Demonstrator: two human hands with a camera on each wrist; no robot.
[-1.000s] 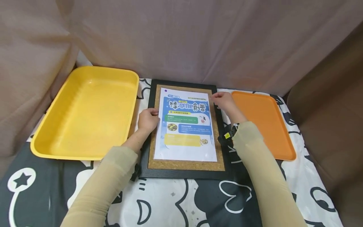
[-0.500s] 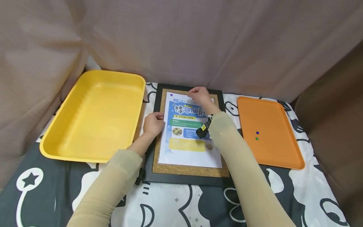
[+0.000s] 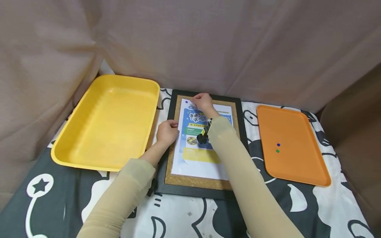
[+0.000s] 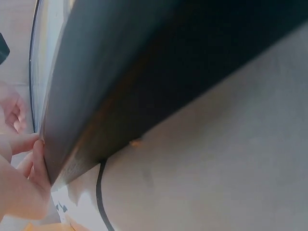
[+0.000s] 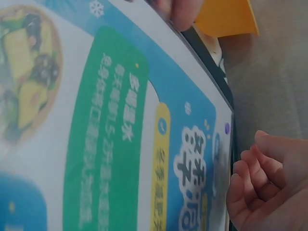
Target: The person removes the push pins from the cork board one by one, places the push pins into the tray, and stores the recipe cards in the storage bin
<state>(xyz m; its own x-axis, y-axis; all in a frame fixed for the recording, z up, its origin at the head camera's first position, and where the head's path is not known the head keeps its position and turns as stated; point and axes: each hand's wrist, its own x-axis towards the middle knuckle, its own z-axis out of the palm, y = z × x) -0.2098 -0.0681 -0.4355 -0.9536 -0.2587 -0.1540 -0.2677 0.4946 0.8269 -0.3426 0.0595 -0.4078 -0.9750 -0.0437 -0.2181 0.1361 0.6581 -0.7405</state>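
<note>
Sheet (image 3: 193,155) lies face up on the cork board (image 3: 193,181) inside the dark frame (image 3: 193,191), its printed blue panel toward twelve o'clock. We see the left hand (image 3: 167,133) at the sheet's ten o'clock side, fingertips touching at the edge; whether they pinch the sheet or only rest there, we cannot tell.

At twelve o'clock on the sheet we find the right hand (image 3: 203,103), just over its upper edge and covering part of the print. Its fingers are bent, with the purple dot (image 3: 186,101) near their tips at nine o'clock, in the sheet's eleven o'clock corner. Whether anything small sits within the right hand, we cannot tell. From that wrist a black camera (image 3: 203,137) hangs at six o'clock, hiding more print from us.

To the frame's nine o'clock we have the yellow basin (image 3: 101,129), raised walls around a smooth floor. At the frame's three o'clock lies the orange tray (image 3: 293,132); on its nine o'clock side we count the blue dot (image 3: 278,144) and, just below at six o'clock from it, the green dot (image 3: 277,151). Beneath everything we see patterned cloth (image 3: 71,205).
</note>
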